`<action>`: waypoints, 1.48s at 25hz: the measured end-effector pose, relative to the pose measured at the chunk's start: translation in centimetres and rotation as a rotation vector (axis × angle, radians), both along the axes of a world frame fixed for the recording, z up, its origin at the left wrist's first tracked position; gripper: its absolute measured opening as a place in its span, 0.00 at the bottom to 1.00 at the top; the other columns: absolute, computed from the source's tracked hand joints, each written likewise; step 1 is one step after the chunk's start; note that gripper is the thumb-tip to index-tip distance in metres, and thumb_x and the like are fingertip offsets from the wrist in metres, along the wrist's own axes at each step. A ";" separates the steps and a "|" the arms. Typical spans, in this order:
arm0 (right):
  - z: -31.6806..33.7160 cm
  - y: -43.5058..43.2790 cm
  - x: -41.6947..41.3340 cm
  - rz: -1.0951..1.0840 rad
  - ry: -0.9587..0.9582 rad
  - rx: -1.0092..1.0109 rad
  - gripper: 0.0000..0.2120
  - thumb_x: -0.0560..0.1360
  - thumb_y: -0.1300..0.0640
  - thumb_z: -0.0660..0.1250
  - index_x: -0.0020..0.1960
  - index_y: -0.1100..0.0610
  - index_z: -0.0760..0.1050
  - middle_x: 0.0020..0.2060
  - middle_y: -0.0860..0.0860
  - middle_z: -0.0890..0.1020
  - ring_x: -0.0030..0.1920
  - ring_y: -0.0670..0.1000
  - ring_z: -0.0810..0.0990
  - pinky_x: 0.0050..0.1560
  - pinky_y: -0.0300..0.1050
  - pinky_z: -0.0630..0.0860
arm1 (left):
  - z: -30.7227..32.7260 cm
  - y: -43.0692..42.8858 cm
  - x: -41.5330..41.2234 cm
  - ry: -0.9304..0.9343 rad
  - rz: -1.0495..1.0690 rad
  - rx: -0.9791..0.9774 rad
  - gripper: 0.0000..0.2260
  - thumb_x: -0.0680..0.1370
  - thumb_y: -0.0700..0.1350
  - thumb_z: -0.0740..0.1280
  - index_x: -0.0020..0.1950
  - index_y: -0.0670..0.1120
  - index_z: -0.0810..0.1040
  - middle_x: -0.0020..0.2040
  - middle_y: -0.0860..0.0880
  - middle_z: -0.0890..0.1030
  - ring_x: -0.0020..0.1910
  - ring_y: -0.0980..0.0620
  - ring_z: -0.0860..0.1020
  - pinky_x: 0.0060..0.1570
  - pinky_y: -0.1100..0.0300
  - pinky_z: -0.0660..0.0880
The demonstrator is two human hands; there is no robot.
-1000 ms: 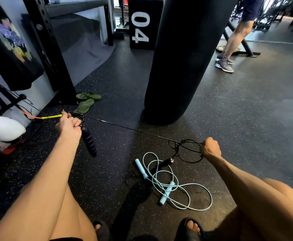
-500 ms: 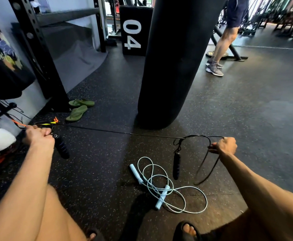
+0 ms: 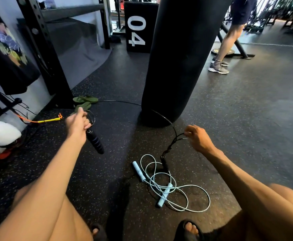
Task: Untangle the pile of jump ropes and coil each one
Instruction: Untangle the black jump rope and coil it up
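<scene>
Left arm stretched forward, left hand (image 3: pixel 78 123) fisted round black jump rope (image 3: pixel 95 142), back of hand up. Right arm extended (elbow slightly bent), right hand (image 3: pixel 198 138) pinching same rope. Forearms bare.

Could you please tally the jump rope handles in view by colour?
Black handles: 2
Light blue handles: 2
Total: 4

Punching bag (image 3: pixel 182 58), green flip-flops (image 3: pixel 85 100), numbered box (image 3: pixel 138 25)
</scene>
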State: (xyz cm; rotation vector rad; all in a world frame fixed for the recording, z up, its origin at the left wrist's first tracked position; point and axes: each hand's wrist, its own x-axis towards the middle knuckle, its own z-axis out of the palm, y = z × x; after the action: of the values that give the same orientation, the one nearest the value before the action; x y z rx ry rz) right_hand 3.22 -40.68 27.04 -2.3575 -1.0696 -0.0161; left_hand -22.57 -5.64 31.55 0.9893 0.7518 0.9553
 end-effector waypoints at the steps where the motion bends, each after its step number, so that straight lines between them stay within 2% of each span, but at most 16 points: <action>1: 0.1 0.2 -0.1 0.025 -0.135 -0.066 0.05 0.78 0.58 0.65 0.45 0.56 0.78 0.40 0.53 0.77 0.43 0.56 0.76 0.41 0.49 0.71 | -0.1 -0.6 0.4 0.032 -0.041 0.036 0.16 0.83 0.45 0.59 0.36 0.44 0.68 0.18 0.58 0.60 0.17 0.62 0.57 0.18 0.68 0.53; 4: 0.3 0.5 -0.8 -0.057 -0.402 -0.244 0.05 0.78 0.53 0.66 0.48 0.49 0.81 0.42 0.51 0.74 0.47 0.55 0.71 0.45 0.49 0.66 | -0.1 -2.4 1.3 0.094 -0.187 0.120 0.15 0.83 0.46 0.60 0.37 0.44 0.68 0.20 0.57 0.60 0.19 0.61 0.58 0.20 0.67 0.55; 6: 0.3 0.8 -1.4 -0.112 -0.460 -0.330 0.07 0.77 0.51 0.65 0.48 0.47 0.82 0.43 0.50 0.74 0.49 0.54 0.69 0.47 0.48 0.64 | 0.0 -3.4 1.7 0.073 -0.270 0.119 0.15 0.83 0.46 0.59 0.37 0.44 0.68 0.22 0.57 0.60 0.20 0.60 0.57 0.21 0.67 0.55; 8: 0.1 1.2 -1.9 -0.078 -0.497 -0.319 0.08 0.75 0.54 0.66 0.52 0.47 0.81 0.50 0.51 0.75 0.53 0.56 0.70 0.53 0.51 0.67 | 0.4 -4.0 1.9 0.030 -0.336 0.103 0.15 0.83 0.46 0.59 0.37 0.44 0.69 0.23 0.56 0.59 0.21 0.60 0.56 0.22 0.66 0.54; 9: -0.1 1.4 -2.1 -0.022 -0.435 -0.257 0.12 0.75 0.56 0.67 0.57 0.50 0.80 0.54 0.53 0.76 0.57 0.58 0.72 0.58 0.54 0.69 | 0.7 -4.2 2.0 0.005 -0.374 0.099 0.15 0.83 0.46 0.59 0.37 0.45 0.69 0.24 0.56 0.58 0.21 0.59 0.56 0.22 0.65 0.54; 12: 0.1 2.7 -3.1 0.101 0.060 -0.021 0.26 0.76 0.60 0.68 0.72 0.57 0.67 0.63 0.57 0.78 0.65 0.57 0.76 0.66 0.52 0.72 | 1.8 -5.1 2.3 -0.048 -0.517 0.109 0.15 0.83 0.47 0.60 0.37 0.45 0.68 0.25 0.55 0.57 0.22 0.59 0.55 0.23 0.65 0.53; 15: 0.8 4.4 -4.7 0.139 0.198 0.056 0.32 0.77 0.52 0.70 0.76 0.54 0.60 0.66 0.54 0.77 0.66 0.51 0.75 0.67 0.49 0.72 | 2.7 -7.0 2.8 -0.056 -0.661 0.118 0.15 0.83 0.46 0.59 0.36 0.45 0.68 0.26 0.54 0.55 0.22 0.59 0.54 0.24 0.63 0.51; 18: 1.4 6.3 -6.7 0.210 0.255 0.146 0.25 0.80 0.47 0.64 0.74 0.53 0.64 0.63 0.53 0.78 0.63 0.50 0.78 0.65 0.48 0.74 | 2.9 -9.2 3.6 -0.017 -0.726 0.129 0.16 0.83 0.44 0.58 0.36 0.44 0.68 0.25 0.54 0.55 0.22 0.58 0.54 0.25 0.63 0.50; 21: 1.3 7.8 -8.1 0.221 0.318 0.217 0.14 0.83 0.49 0.56 0.60 0.55 0.74 0.47 0.52 0.85 0.48 0.48 0.84 0.54 0.51 0.79 | 2.5 -10.3 4.1 0.002 -0.744 0.109 0.15 0.83 0.45 0.59 0.36 0.45 0.68 0.26 0.53 0.54 0.22 0.58 0.54 0.25 0.62 0.50; 24: 0.8 8.7 -8.3 0.169 0.380 0.205 0.15 0.84 0.49 0.54 0.50 0.57 0.73 0.34 0.52 0.84 0.35 0.48 0.83 0.45 0.54 0.80 | 2.4 -10.6 4.1 -0.027 -0.819 -0.013 0.15 0.83 0.46 0.59 0.36 0.46 0.68 0.26 0.54 0.54 0.23 0.57 0.53 0.27 0.61 0.51; 27: 0.6 9.2 -8.4 0.147 0.348 0.034 0.16 0.84 0.49 0.54 0.49 0.60 0.72 0.36 0.56 0.82 0.38 0.56 0.82 0.47 0.56 0.78 | 2.6 -11.2 4.0 -0.176 -0.906 -0.229 0.14 0.82 0.46 0.56 0.38 0.45 0.69 0.28 0.53 0.53 0.25 0.56 0.52 0.28 0.61 0.53; 29: 0.3 9.6 -8.9 0.179 0.373 -0.068 0.15 0.84 0.50 0.54 0.49 0.61 0.71 0.38 0.60 0.82 0.43 0.63 0.82 0.49 0.58 0.78 | 2.6 -11.9 4.3 -0.313 -0.874 -0.340 0.12 0.82 0.44 0.54 0.43 0.43 0.71 0.30 0.53 0.55 0.27 0.56 0.54 0.30 0.62 0.57; 32: -0.4 9.9 -9.9 0.217 0.392 -0.175 0.08 0.83 0.53 0.57 0.50 0.58 0.66 0.40 0.61 0.82 0.42 0.62 0.83 0.47 0.56 0.78 | 2.3 -11.8 5.1 -0.442 -0.650 -0.355 0.12 0.83 0.42 0.54 0.47 0.41 0.73 0.31 0.51 0.64 0.29 0.55 0.63 0.38 0.61 0.62; 34: -0.7 9.8 -10.4 0.216 0.418 -0.170 0.05 0.81 0.57 0.59 0.51 0.55 0.63 0.39 0.59 0.82 0.37 0.58 0.81 0.43 0.53 0.78 | 2.2 -11.1 5.5 -0.448 -0.473 -0.304 0.12 0.84 0.41 0.53 0.47 0.40 0.74 0.32 0.49 0.69 0.30 0.54 0.68 0.40 0.60 0.66; 37: -0.8 9.5 -11.1 0.206 0.407 -0.076 0.08 0.79 0.60 0.61 0.48 0.55 0.60 0.35 0.59 0.81 0.29 0.55 0.77 0.36 0.53 0.76 | 1.9 -10.1 5.7 -0.387 -0.250 -0.182 0.11 0.84 0.38 0.55 0.46 0.39 0.74 0.33 0.46 0.76 0.32 0.50 0.76 0.40 0.58 0.75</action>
State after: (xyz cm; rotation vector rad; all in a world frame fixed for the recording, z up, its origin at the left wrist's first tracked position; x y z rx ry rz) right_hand -7.85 -31.18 26.19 -2.1717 -1.1117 0.5632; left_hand -16.91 -15.77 33.43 0.6910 0.3720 0.8108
